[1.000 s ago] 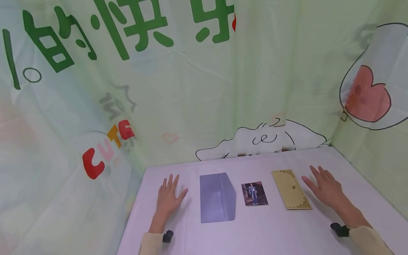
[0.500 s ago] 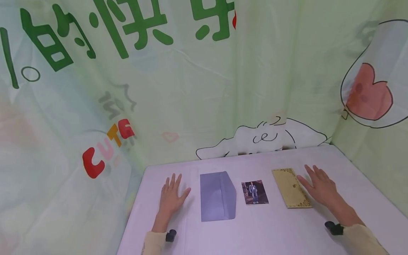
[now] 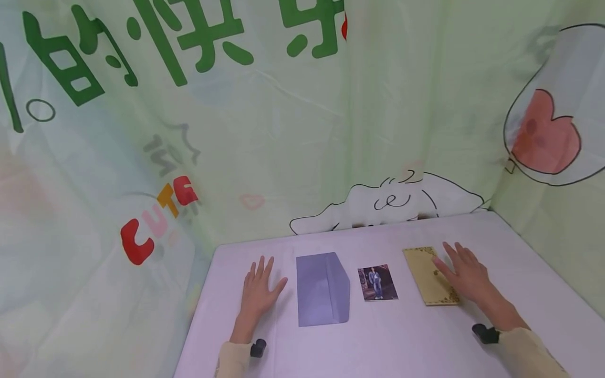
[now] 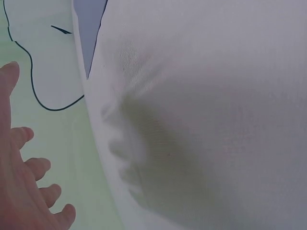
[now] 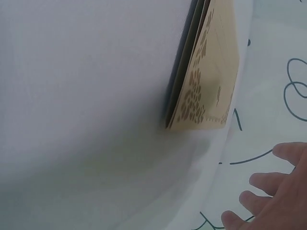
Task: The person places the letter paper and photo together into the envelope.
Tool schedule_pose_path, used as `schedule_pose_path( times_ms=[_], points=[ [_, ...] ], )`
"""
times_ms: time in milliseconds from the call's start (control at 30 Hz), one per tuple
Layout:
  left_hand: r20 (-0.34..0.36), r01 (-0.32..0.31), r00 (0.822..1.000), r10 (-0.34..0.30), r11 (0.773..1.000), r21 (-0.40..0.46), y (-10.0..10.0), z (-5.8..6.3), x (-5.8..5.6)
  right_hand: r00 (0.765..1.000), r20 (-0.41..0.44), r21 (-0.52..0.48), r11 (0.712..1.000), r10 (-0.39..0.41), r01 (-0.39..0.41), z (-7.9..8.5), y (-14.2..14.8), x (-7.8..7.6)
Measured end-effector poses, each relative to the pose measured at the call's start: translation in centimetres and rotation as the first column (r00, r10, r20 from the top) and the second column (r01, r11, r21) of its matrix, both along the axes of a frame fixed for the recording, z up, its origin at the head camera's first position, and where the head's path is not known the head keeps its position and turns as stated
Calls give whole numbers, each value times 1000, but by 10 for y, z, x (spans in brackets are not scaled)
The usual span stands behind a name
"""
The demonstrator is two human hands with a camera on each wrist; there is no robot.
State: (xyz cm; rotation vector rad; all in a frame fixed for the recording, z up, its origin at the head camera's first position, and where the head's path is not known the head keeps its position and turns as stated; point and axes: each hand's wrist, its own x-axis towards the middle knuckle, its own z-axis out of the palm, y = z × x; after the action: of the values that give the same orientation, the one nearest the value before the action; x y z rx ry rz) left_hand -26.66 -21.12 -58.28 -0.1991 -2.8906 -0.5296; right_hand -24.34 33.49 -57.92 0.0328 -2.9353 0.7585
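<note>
A lavender envelope (image 3: 314,291) with its flap toward the right lies on the table, left of centre. Beside it is a small photo (image 3: 378,282) of a person standing. Farther right lies a gold card (image 3: 424,273) with a brown floral pattern at its corners; the right wrist view shows the card (image 5: 206,86) as folded layers. My left hand (image 3: 257,291), fingers straight and spread, is left of the envelope and holds nothing. My right hand (image 3: 468,278), fingers also extended, hovers at the card's right edge, its thumb overlapping the card in the head view.
A pale lilac cloth covers the table (image 3: 378,346). Behind and on both sides hangs a printed curtain (image 3: 302,131) with green characters and cartoon drawings. A dark wrist device (image 3: 486,334) sits at the right sleeve, and another device (image 3: 258,348) at the left.
Both hands have drifted inward: the left a little to the right toward the envelope, the right leftward until its thumb overlaps the gold card. The envelope, photo and card lie as before.
</note>
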Motion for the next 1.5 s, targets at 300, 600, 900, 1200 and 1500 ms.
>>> schedule_pose_path(
  times_ms=[300,600,900,1200,1500],
  points=[
    [-5,16,1000,-15,1000,11,6,5,4,1000,-15,-2,1000,12,-12,1,-13,-3],
    [-8,28,1000,-28,1000,7,11,6,4,999,-1,-12,999,43,-43,2,-25,-7],
    [-16,51,999,-51,999,13,21,5,2,997,5,-13,997,75,-75,1,-35,-9],
    [-11,59,998,-59,998,3,26,2,0,997,17,-4,997,71,-71,1,-51,-10],
    [-6,75,997,-75,997,3,32,2,2,998,40,5,998,56,-56,-3,-66,-12]
  ],
)
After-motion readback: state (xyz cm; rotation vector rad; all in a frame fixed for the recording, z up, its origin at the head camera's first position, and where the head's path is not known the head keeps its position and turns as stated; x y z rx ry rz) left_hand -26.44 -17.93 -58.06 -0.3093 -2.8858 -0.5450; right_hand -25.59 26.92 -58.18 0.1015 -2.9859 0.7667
